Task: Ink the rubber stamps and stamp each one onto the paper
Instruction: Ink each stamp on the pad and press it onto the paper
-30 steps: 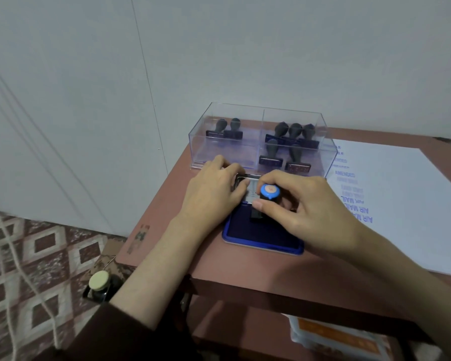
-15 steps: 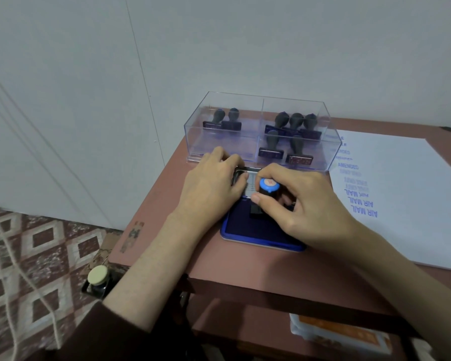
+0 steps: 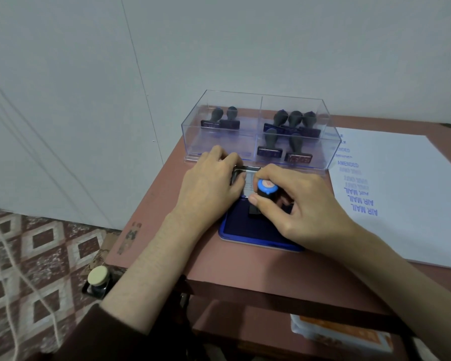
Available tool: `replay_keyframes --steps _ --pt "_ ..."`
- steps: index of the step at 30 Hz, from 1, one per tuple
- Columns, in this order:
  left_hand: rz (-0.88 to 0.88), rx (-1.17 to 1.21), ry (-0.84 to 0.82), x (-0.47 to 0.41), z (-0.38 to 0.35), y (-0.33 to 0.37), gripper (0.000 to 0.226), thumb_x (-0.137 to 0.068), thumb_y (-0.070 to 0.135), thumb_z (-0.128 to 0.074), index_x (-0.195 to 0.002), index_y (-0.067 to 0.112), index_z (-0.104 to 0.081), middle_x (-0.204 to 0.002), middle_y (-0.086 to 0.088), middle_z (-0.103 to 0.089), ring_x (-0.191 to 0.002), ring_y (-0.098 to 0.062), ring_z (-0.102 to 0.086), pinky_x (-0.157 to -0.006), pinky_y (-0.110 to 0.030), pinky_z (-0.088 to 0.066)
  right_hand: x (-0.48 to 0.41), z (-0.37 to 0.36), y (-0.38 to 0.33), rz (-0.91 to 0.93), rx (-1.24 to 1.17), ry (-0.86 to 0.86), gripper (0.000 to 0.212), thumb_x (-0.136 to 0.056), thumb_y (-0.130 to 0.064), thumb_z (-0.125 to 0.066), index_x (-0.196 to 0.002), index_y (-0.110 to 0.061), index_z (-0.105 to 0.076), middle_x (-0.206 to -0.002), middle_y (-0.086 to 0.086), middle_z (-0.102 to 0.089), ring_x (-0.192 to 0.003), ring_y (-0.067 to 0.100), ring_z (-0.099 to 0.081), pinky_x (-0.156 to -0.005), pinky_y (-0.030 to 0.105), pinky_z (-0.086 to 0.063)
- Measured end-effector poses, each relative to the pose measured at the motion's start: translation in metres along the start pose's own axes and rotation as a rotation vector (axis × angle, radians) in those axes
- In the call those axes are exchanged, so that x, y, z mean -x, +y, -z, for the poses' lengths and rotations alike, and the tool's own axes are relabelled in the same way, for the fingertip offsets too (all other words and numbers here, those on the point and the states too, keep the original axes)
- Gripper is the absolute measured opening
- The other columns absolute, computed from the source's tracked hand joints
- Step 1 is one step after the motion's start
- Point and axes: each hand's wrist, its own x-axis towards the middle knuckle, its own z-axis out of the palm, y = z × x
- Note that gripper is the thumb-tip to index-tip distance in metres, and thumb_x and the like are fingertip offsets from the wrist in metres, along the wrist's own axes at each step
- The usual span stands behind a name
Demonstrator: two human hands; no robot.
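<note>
My right hand [image 3: 301, 208] grips a black rubber stamp with a blue cap [image 3: 266, 190] and holds it down on the blue ink pad [image 3: 241, 230]. My left hand [image 3: 210, 183] rests on the pad's open lid [image 3: 241, 170], fingers curled over its left edge. To the right lies the white paper [image 3: 406, 204] with blue prints such as "AIR MAIL" and "AMENDED". Behind the pad stands a clear plastic box [image 3: 255, 105] in which several dark stamps sit in two compartments.
The brown table [image 3: 167, 217] ends close to my left arm, with the wall just behind the box. A small capped ink bottle [image 3: 98, 277] sits on the patterned floor below. An orange and white packet [image 3: 344, 337] lies on the lower shelf.
The hands keep their hold on the stamp and the lid. The stamp stays on the ink pad; only the view has shifted slightly.
</note>
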Motion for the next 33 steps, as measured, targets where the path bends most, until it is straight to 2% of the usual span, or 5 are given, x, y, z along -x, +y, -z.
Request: replay_keyframes --steps 12,16,21,26,33 --pt "-0.007 -0.029 -0.051 -0.001 0.005 0.002 0.027 -0.091 0.036 -0.050 -0.110 0.019 -0.059 -0.106 -0.003 -0.051 -0.097 -0.021 -0.051 -0.066 -0.031 -0.039 0.003 0.002 -0.003 -0.064 -0.038 0.010 0.008 -0.082 -0.022 -0.061 -0.083 -0.020 -0.053 -0.055 -0.017 -0.040 -0.054 0.001 -0.043 -0.055 0.007 -0.032" --pt "-0.001 -0.050 -0.102 -0.004 0.012 0.005 0.030 -0.092 0.035 -0.047 -0.116 0.020 -0.058 -0.111 -0.004 -0.053 -0.105 -0.023 -0.049 -0.073 -0.030 -0.037 0.003 0.006 0.006 -0.331 -0.370 0.071 0.012 -0.084 -0.024 -0.065 -0.081 -0.016 -0.056 -0.064 -0.005 -0.054 -0.058 0.013 -0.049 -0.060 0.026 -0.042" --pt "-0.114 0.014 -0.103 -0.007 0.016 0.030 0.029 -0.092 0.034 -0.049 -0.115 0.021 -0.060 -0.107 -0.001 -0.057 -0.100 -0.020 -0.045 -0.078 -0.026 -0.034 0.014 0.037 0.021 -0.599 -0.829 0.210 0.009 -0.087 -0.011 -0.062 -0.081 -0.016 -0.059 -0.059 -0.006 -0.056 -0.052 0.007 -0.049 -0.047 0.014 -0.038" --pt "-0.316 0.129 -0.201 -0.016 0.007 0.063 0.047 -0.083 0.055 -0.046 -0.116 0.024 -0.062 -0.110 0.006 -0.061 -0.099 -0.017 -0.047 -0.088 -0.030 -0.040 0.034 0.083 0.043 -0.602 -0.585 0.323 0.008 -0.087 -0.008 -0.061 -0.082 -0.013 -0.058 -0.061 -0.005 -0.056 -0.053 0.007 -0.049 -0.050 0.012 -0.037" --pt "-0.469 0.126 -0.410 -0.015 -0.011 0.093 0.082 -0.069 0.078 -0.041 -0.131 0.026 -0.050 -0.130 0.015 -0.053 -0.112 -0.010 -0.039 -0.096 -0.029 -0.038 0.057 0.098 0.054 -0.457 -0.159 0.201 0.005 -0.085 -0.016 -0.067 -0.088 -0.015 -0.063 -0.068 0.007 -0.058 -0.056 0.017 -0.045 -0.059 0.019 -0.040"
